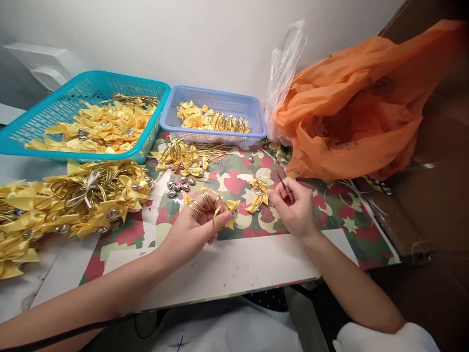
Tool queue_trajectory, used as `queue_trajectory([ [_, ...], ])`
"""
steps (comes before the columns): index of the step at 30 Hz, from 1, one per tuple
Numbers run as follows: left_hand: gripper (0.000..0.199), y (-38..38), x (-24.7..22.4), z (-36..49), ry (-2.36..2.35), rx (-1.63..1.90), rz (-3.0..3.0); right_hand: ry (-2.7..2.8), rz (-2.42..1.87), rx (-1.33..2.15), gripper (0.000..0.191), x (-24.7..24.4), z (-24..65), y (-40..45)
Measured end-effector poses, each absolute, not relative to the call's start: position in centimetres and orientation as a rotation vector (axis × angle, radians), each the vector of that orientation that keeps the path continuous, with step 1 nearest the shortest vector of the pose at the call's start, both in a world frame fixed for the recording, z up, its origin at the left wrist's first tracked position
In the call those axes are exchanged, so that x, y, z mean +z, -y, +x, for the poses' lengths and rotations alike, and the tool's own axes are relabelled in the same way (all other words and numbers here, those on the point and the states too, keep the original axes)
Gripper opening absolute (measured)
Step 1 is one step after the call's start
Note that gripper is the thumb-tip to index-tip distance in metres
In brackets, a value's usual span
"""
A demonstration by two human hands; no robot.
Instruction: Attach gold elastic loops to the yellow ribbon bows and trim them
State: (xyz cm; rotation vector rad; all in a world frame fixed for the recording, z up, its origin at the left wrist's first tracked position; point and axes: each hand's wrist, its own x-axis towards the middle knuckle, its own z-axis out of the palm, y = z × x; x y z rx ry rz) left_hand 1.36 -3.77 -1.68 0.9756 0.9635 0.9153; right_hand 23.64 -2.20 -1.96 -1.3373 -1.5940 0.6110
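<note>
Gold wire loops with yellow ribbon bows (205, 200) are held in my left hand (200, 220), its fingers closed round them near the middle of the table. To the right, my right hand (295, 208) is closed on a small pair of dark scissors (285, 186), whose tip points up and left. Between the hands, beside my right fingers, a yellow bow with gold loops (258, 193) lies on the patterned sheet. Several silver bells (178, 187) lie behind my left hand, in front of a small pile of yellow bows with gold wire (181, 159).
A teal basket (156, 117) and a blue basket (220, 134) hold yellow bows at the back. Bundled bows (88, 190) cover the left side. An orange bag (348, 161) and clear plastic (284, 73) stand back right. White paper (242, 264) lies along the front edge.
</note>
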Motion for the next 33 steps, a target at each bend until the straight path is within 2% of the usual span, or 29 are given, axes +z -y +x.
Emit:
queue_trajectory([
  [5, 0.023, 3.2, -1.9, 1.0, -0.847, 0.775, 0.749, 1.586, -1.391, 0.613, 0.033, -2.3, 23.9, 1.9],
  [8, 0.009, 3.0, -1.6, 0.9, -0.848, 0.723, 0.667, 1.719, -1.351, 0.614, 0.018, -2.1, 24.0, 1.8],
  [13, 0.022, 3.0, -1.6, 0.8, -0.882, 0.721, 0.716, 1.862, -1.39, 0.669, 0.008, -2.2, 24.0, 1.7],
  [17, 0.018, 3.3, -2.4, 0.9, -1.019, 0.734, 0.928, 1.727, -1.319, 0.804, 0.023, -2.6, 23.7, 1.9],
  [21, 0.023, 3.6, -2.7, 0.9, -1.024, 0.754, 1.012, 1.529, -1.208, 1.068, 0.045, -2.5, 23.2, 2.2],
  [33, 0.015, 3.9, -1.7, 1.2, -1.074, 0.836, 1.428, 1.392, -1.107, 1.254, 0.055, -1.5, 22.2, 2.5],
])
